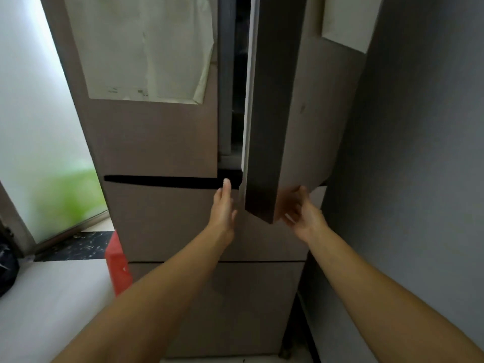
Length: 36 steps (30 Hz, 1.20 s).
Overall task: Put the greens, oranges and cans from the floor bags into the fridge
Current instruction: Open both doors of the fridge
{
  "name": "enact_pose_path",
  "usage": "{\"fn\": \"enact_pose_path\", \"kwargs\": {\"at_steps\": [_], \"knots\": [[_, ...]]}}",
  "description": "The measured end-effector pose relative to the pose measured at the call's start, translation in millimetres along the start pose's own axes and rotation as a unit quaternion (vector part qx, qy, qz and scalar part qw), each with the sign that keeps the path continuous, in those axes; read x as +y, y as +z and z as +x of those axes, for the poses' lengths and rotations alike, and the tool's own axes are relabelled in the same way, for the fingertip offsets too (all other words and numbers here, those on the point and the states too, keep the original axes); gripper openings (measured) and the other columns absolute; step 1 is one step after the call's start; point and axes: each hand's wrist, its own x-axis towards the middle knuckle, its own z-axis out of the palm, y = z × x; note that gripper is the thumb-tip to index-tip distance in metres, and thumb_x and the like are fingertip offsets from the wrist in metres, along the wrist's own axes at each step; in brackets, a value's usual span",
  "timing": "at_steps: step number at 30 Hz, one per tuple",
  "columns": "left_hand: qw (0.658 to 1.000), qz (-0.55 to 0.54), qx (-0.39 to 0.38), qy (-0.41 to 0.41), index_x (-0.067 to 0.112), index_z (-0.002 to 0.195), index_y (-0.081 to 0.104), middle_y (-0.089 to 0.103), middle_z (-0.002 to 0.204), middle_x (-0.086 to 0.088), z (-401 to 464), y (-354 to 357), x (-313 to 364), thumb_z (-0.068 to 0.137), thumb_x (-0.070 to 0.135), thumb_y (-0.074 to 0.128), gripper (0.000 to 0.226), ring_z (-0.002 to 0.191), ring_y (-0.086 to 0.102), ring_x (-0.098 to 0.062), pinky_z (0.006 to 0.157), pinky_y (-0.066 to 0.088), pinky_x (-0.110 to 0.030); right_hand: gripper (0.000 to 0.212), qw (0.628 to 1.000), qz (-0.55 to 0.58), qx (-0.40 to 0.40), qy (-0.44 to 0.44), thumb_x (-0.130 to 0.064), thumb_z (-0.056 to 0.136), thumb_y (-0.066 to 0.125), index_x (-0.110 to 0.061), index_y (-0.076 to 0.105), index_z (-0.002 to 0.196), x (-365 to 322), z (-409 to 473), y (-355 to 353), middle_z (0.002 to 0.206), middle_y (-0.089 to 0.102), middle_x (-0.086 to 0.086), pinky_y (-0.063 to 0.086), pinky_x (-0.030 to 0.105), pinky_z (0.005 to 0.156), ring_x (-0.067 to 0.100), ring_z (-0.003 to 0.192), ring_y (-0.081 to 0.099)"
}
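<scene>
A tall beige fridge (162, 142) fills the view. Its upper right door (296, 108) stands partly ajar, with a dark gap showing the inside. My right hand (301, 213) is at the door's bottom corner, fingers spread and touching its lower edge. My left hand (224, 205) is flat and open, reaching toward the dark slot above the drawer, holding nothing. No greens, oranges or cans are in sight.
A red bag (117, 260) stands on the floor at the fridge's left side. A dark bag (6, 268) lies at the far left by a frosted glass door (31, 127). A grey wall (424, 153) runs close along the right.
</scene>
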Motion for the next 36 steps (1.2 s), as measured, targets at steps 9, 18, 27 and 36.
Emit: {"fn": "enact_pose_path", "kwargs": {"at_steps": [9, 18, 27, 36], "knots": [[0.931, 0.235, -0.187, 0.206, 0.012, 0.116, 0.055, 0.057, 0.094, 0.005, -58, 137, 56, 0.098, 0.035, 0.045, 0.031, 0.085, 0.055, -0.004, 0.067, 0.045, -0.017, 0.038, 0.948, -0.190, 0.097, -0.235, -0.027, 0.102, 0.033, -0.016, 0.050, 0.134, -55, -60, -92, 0.128, 0.057, 0.003, 0.040, 0.037, 0.107, 0.021, 0.121, 0.052], [0.828, 0.381, -0.266, 0.314, 0.010, 0.117, 0.058, 0.066, 0.105, -0.007, -58, 238, 10, 0.097, 0.032, 0.047, 0.032, 0.097, 0.062, -0.020, 0.085, 0.053, -0.036, 0.069, 0.680, -0.557, 0.147, -0.453, -0.024, 0.099, 0.042, -0.023, -0.004, 0.150, -75, -76, -149, 0.156, -0.017, -0.013, 0.027, 0.011, 0.101, 0.001, 0.142, 0.006], [0.778, 0.444, -0.233, 0.378, 0.005, 0.098, 0.059, 0.065, 0.093, -0.012, -38, 311, -22, 0.097, 0.029, 0.048, 0.027, 0.085, 0.062, -0.026, 0.080, 0.052, -0.039, 0.064, 0.648, -0.608, 0.206, -0.410, -0.012, 0.099, 0.041, -0.008, 0.004, 0.151, -113, -23, -185, 0.155, -0.029, 0.001, 0.051, 0.032, 0.091, 0.024, 0.140, 0.033], [0.757, 0.471, -0.219, 0.397, 0.001, 0.098, 0.059, 0.060, 0.093, -0.014, -29, 333, -29, 0.097, 0.028, 0.047, 0.030, 0.081, 0.057, -0.026, 0.071, 0.044, -0.032, 0.065, 0.628, -0.631, 0.198, -0.411, 0.001, 0.096, 0.039, -0.006, 0.005, 0.151, -130, -4, -203, 0.157, -0.022, 0.007, 0.035, 0.031, 0.112, 0.024, 0.146, 0.019]]}}
